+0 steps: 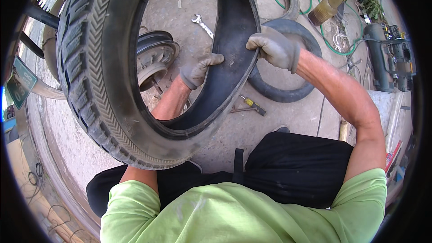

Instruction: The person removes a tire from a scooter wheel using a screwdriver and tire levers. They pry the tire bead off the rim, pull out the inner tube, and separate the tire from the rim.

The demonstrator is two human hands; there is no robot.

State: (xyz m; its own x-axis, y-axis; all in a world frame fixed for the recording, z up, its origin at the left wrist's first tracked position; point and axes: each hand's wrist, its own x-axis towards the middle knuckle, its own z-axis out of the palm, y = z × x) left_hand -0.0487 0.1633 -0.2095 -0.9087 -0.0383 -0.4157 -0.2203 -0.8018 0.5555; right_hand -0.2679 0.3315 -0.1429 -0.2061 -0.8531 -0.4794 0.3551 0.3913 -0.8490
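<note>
A black tyre (100, 49) with chunky tread stands tilted in front of me, off its wheel. My left hand (197, 71), in a grey work glove, reaches through the tyre's opening. It is closed on the edge of the far wall, thumb against the smooth inner side and the other fingers partly hidden. My right hand (275, 48), also gloved, pinches the tyre's outer right edge. Beyond that hand, a dark ring-shaped inner tube (284, 94) lies on the ground. Through the tyre's opening I see a wheel hub with its rim (155, 58).
A wrench (202, 24) and a yellow-and-black screwdriver (254, 105) lie on the concrete floor. At the upper right are a brown bottle (325, 11), a green hose (336, 50) and a dark cylinder (379, 58). A vehicle's green plate (21, 82) sticks out at left.
</note>
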